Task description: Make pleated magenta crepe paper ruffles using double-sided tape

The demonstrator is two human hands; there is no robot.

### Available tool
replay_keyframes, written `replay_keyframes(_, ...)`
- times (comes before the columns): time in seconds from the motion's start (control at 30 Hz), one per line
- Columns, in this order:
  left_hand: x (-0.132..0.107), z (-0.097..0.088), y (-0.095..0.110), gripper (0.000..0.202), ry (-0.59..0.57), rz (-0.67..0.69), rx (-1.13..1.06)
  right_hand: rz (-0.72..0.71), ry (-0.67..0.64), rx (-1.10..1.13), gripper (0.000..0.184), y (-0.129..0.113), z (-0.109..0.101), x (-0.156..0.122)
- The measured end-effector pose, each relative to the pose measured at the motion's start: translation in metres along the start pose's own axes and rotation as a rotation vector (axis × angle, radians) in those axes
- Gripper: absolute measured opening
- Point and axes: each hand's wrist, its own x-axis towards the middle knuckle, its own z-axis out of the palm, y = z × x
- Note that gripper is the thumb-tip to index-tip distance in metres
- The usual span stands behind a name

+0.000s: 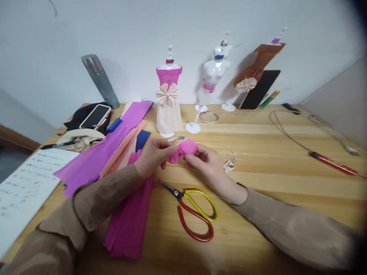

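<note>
Between my two hands is a small gathered piece of bright pink crepe paper [187, 147], held above the table. My left hand [153, 154] pinches its left end, and my right hand [205, 162] grips its right edge between thumb and fingers. Just below lie scissors [177, 194] with one yellow and one red handle, their blades pointing up and left. Folded magenta crepe paper [130, 225] lies partly under my left forearm. Behind my hands stands a small mannequin [169, 91] in a pink top, a cream skirt and a pleated cream rosette.
White mannequins [216, 72] and one in brown paper [263, 57] stand along the wall, near a dark tablet [259, 89]. At left are purple paper strips [114, 145], a phone [95, 116], a spray can [100, 80] and a written sheet [31, 187]. A red-handled tool [332, 163] with a cable lies right.
</note>
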Motion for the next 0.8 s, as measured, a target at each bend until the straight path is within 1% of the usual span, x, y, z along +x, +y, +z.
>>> replay_keyframes(0.07,0.0002,-0.0004,-0.0009,0.029,-0.005,-0.012,-0.03,-0.029,0.055,-0.05,0.024,0.0001,0.0028,-0.0004)
replay_keyframes(0.13,0.0008,-0.001,-0.0023,0.03,-0.021,-0.013,-0.051,-0.03,0.064,-0.044,0.021,-0.0002,0.0046,-0.0012)
replay_keyframes(0.2,0.0013,-0.0021,-0.0035,0.031,-0.033,-0.014,-0.061,0.006,0.018,0.019,0.019,-0.0004,0.0054,-0.0021)
replay_keyframes(0.33,0.0011,-0.0047,-0.0034,0.032,-0.054,-0.065,-0.091,0.123,-0.094,0.277,0.022,0.0014,0.0051,-0.0025)
replay_keyframes(0.4,0.0006,-0.0054,-0.0027,0.033,-0.061,-0.091,-0.115,0.155,-0.111,0.351,0.024,0.0019,0.0047,-0.0021)
replay_keyframes(0.5,0.0002,-0.0048,-0.0027,0.035,-0.066,-0.096,-0.128,0.107,-0.107,0.301,0.018,-0.0005,0.0056,-0.002)
replay_keyframes(0.6,0.0,-0.0031,-0.0039,0.035,-0.075,-0.083,-0.132,0.036,-0.09,0.205,0.026,-0.003,0.0084,-0.0023)
replay_keyframes(0.7,-0.0002,-0.0016,-0.005,0.036,-0.082,-0.092,-0.134,0.046,-0.053,0.144,0.024,-0.0003,0.0109,-0.0025)
replay_keyframes(0.8,-0.0004,-0.0012,-0.006,0.035,-0.078,-0.103,-0.133,0.071,-0.055,0.13,0.023,0.0037,0.0112,-0.0036)
